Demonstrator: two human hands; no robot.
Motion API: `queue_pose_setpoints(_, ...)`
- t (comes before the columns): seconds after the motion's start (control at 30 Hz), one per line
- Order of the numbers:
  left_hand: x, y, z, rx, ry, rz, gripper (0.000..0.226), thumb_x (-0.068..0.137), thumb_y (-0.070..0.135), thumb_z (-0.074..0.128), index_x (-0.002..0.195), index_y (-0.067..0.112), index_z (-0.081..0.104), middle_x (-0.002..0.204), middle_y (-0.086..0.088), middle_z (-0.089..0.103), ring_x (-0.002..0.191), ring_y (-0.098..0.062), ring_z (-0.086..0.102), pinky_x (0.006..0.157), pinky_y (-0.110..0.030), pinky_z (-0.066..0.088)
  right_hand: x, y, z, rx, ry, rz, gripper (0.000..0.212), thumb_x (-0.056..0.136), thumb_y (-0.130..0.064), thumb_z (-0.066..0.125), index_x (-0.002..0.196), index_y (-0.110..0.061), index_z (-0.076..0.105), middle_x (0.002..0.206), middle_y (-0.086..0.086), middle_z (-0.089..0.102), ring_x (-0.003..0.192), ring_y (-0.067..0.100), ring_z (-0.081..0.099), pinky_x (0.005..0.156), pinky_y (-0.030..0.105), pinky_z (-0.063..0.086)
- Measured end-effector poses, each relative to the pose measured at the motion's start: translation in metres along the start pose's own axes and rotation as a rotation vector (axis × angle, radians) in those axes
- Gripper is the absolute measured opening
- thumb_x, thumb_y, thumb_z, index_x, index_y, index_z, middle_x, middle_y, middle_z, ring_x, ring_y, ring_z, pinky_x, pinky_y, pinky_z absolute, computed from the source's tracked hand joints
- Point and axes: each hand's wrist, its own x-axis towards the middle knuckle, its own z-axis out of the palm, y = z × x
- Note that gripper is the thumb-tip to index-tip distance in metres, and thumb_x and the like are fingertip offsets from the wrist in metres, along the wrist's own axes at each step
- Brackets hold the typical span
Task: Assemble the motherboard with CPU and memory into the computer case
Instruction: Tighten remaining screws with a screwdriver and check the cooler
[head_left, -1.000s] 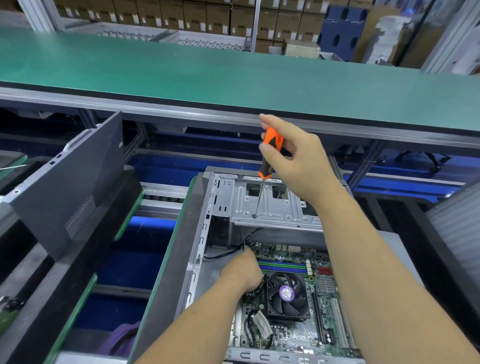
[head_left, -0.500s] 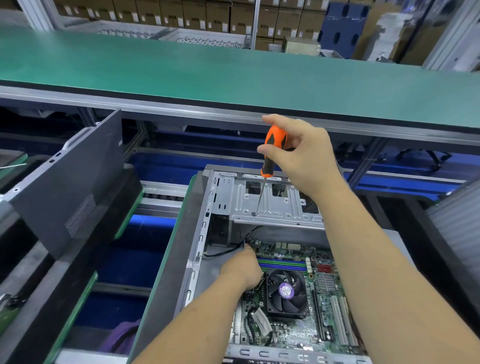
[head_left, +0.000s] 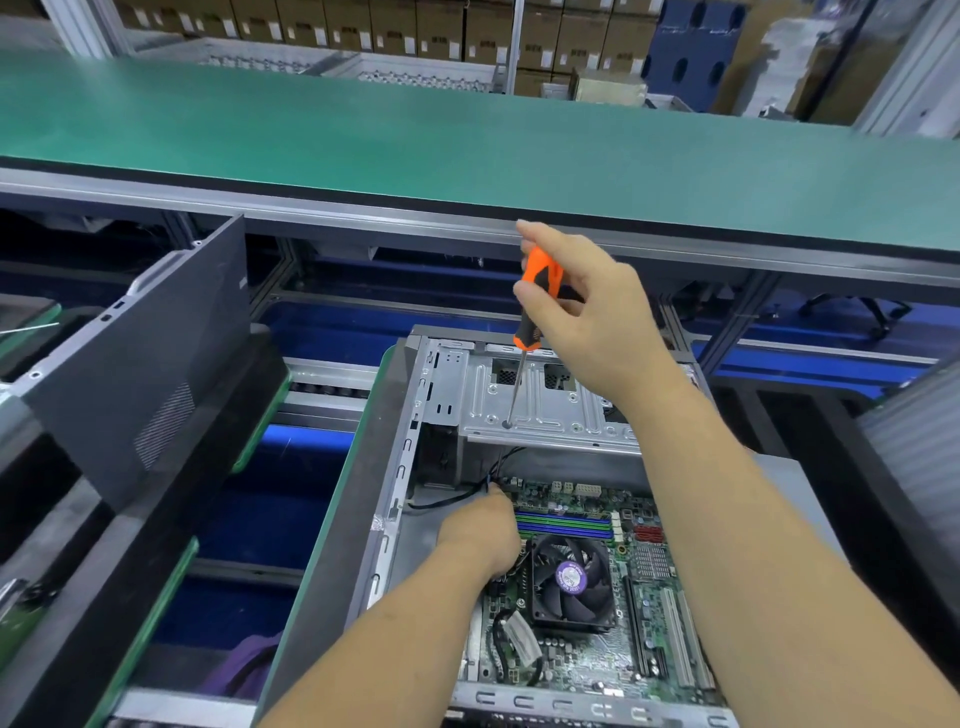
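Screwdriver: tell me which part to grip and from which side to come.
Grip the screwdriver by its orange-and-black handle, coming from the right and above, as the right hand does now. The thin metal shaft slants down to the drive cage, so only the thick ribbed handle gives turning purchase.

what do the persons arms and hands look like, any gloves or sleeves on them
Both are bare. The left hand and right hand wear no gloves, and no rings show on the fingers. Both forearms are uncovered up to the frame edge, so no sleeve is in view. No watch, wristband or grounding strap shows on either wrist.
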Motion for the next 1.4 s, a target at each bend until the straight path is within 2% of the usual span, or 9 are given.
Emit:
queue_pose_setpoints(0.2,0.0019,0.0,0.0006,0.015,0.004,0.007,0.076,0.09,-0.002,0.039,0.157,0.007,0.005,0.151,-0.014,0.043,0.119,-0.03,0.058,0.081,-0.038,0.048,0.0069,0.0007,-0.0001,-0.078,0.064,0.012,0.047,0.087,-0.023,0.078,0.132,-0.027,0.065,0.095,0.008,0.061,0.084,0.024,0.057,0.087,0.042,0.053)
queue_pose_setpoints(0.33,0.0032,0.0002,0.0015,0.034,0.001,0.007,0.076,0.091,-0.001,0.04,0.157,0.006,0.004,0.152,-0.014,0.041,0.12,-0.03,0.057,0.084,-0.039,0.049,0.0022,0.0022,-0.0025,0.068,-0.009,0.018,0.05,0.095,-0.008,0.065,0.143,-0.021,0.056,0.115,0.002,0.066,0.108,0.019,0.065,0.095,0.035,0.055)
queue_pose_setpoints(0.5,0.0026,0.0003,0.0024,0.03,0.005,0.002,0.076,0.09,-0.002,0.039,0.157,0.006,0.004,0.149,-0.016,0.044,0.118,-0.031,0.058,0.08,-0.038,0.048,0.0057,0.0025,0.0018,-0.004,0.087,0.01,0.044,0.087,-0.018,0.079,0.129,-0.023,0.067,0.091,0.008,0.059,0.078,0.017,0.061,0.075,0.026,0.055)
queue_pose_setpoints(0.67,0.0034,0.0012,0.0018,0.023,0.007,-0.001,0.077,0.09,-0.004,0.039,0.157,0.006,0.004,0.144,-0.016,0.049,0.113,-0.031,0.061,0.071,-0.036,0.045,0.0001,0.0032,-0.0044,0.095,-0.005,0.015,0.052,0.093,-0.005,0.066,0.141,-0.024,0.057,0.113,0.004,0.068,0.102,0.024,0.067,0.093,0.039,0.057)
queue_pose_setpoints(0.8,0.0017,0.001,0.0026,0.017,0.004,-0.005,0.078,0.089,-0.003,0.039,0.158,0.007,0.003,0.145,-0.016,0.048,0.114,-0.031,0.06,0.071,-0.036,0.044,0.0049,0.0027,-0.0021,-0.018,0.081,0.028,0.047,0.085,-0.02,0.081,0.129,-0.027,0.067,0.094,0.007,0.059,0.076,0.018,0.06,0.078,0.027,0.053)
queue_pose_setpoints(0.93,0.0029,0.001,0.0027,0.013,0.006,-0.004,0.079,0.089,-0.003,0.04,0.158,0.007,0.003,0.145,-0.015,0.049,0.111,-0.03,0.061,0.071,-0.035,0.045,0.0023,-0.0019,-0.0015,0.033,-0.007,0.005,0.048,0.095,-0.012,0.067,0.141,-0.023,0.057,0.111,0.006,0.066,0.101,0.024,0.063,0.09,0.031,0.055)
queue_pose_setpoints(1.1,0.0029,0.0014,0.002,0.008,0.001,-0.008,0.079,0.09,-0.002,0.042,0.158,0.008,0.002,0.146,-0.015,0.048,0.114,-0.031,0.06,0.073,-0.036,0.046,0.0065,0.0001,-0.0027,-0.083,0.06,0.018,0.047,0.088,-0.025,0.078,0.132,-0.028,0.065,0.09,0.007,0.058,0.078,0.019,0.053,0.085,0.036,0.052)
queue_pose_setpoints(1.23,0.0026,0.0005,0.0015,-0.004,0.009,0.003,0.079,0.09,0.0,0.042,0.158,0.007,0.002,0.15,-0.014,0.044,0.118,-0.03,0.058,0.077,-0.035,0.047,-0.0006,-0.0008,-0.0004,0.058,-0.01,-0.006,0.05,0.095,-0.009,0.066,0.142,-0.024,0.056,0.111,0.009,0.065,0.103,0.028,0.063,0.09,0.033,0.056)
queue_pose_setpoints(1.4,0.0022,0.0002,0.0022,-0.006,0.006,0.002,0.079,0.09,-0.001,0.042,0.158,0.007,0.002,0.145,-0.013,0.049,0.109,-0.028,0.062,0.073,-0.034,0.047,0.0051,0.0008,-0.0007,-0.036,0.053,0.021,0.046,0.089,-0.019,0.077,0.132,-0.025,0.065,0.097,0.015,0.06,0.084,0.029,0.059,0.077,0.027,0.056)
